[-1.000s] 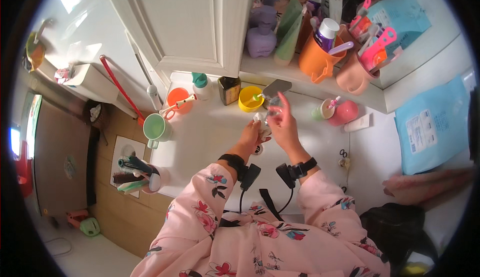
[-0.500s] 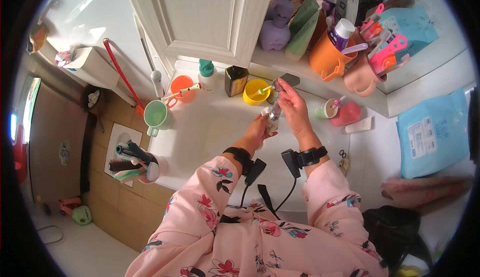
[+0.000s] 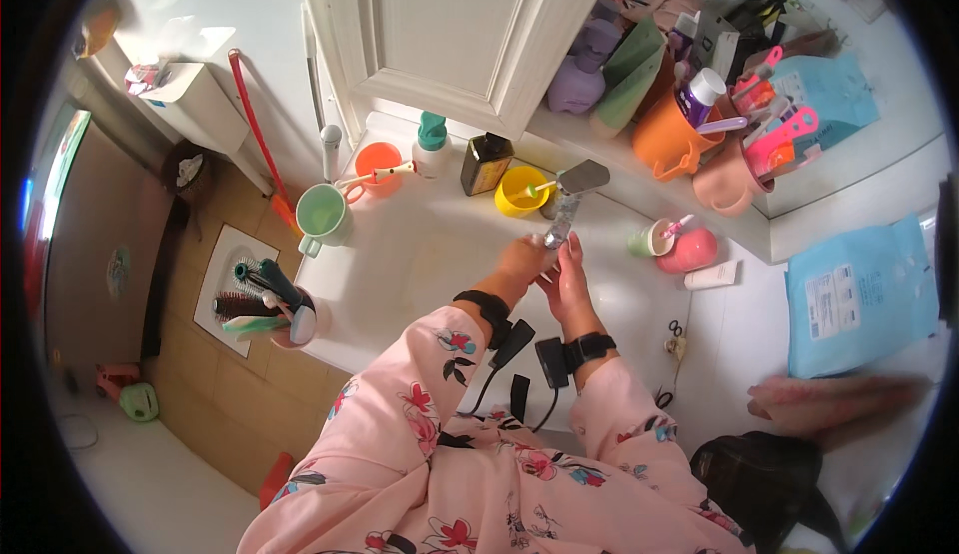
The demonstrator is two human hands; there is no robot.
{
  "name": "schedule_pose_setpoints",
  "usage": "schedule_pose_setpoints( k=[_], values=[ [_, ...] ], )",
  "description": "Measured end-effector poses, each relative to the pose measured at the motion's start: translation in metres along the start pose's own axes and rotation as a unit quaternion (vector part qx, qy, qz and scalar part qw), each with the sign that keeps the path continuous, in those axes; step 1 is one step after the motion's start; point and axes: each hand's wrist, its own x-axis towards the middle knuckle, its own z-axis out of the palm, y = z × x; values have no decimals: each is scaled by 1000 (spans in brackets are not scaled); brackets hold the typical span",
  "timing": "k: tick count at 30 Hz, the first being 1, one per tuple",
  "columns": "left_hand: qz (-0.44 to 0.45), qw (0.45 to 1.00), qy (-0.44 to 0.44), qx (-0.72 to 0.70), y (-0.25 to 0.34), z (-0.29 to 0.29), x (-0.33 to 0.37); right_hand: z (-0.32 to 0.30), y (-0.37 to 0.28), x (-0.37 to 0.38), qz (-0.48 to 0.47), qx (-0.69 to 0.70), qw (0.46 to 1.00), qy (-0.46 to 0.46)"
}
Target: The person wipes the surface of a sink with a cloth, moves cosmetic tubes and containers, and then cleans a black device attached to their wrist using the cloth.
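Observation:
Both my hands are close together just below the chrome faucet [image 3: 561,222] over the white sink [image 3: 430,264]. My left hand [image 3: 521,262] has its fingers curled under the spout's end. A small white patch shows between the hands, mostly hidden, and I cannot tell what it is. My right hand [image 3: 567,282] is held up beside the left one, its fingers stretched toward the spout. The flat faucet lever [image 3: 584,176] is raised above the spout, with neither hand on it.
Behind the faucet stand a yellow cup [image 3: 521,192], a dark bottle [image 3: 486,164] and an orange cup [image 3: 380,168]. A green mug [image 3: 325,216] and a holder of hairbrushes [image 3: 297,326] line the left edge. To the right are a pink container [image 3: 689,250] and a blue package [image 3: 857,294].
My right hand has come down from the faucet lever to beside my left hand. The white thing seen at my left hand is now mostly hidden. The whole view has shifted slightly.

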Motion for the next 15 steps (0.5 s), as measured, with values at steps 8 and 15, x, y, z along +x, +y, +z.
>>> schedule_pose_setpoints(
  k=[8,15],
  values=[
    [-97,864,226,-439,-27,20,7,-10,50,-5,-144,-121,959,-214],
    [-53,810,17,-584,4,30,-27,-20,15,38,38,-98,991,-86]
  ],
)
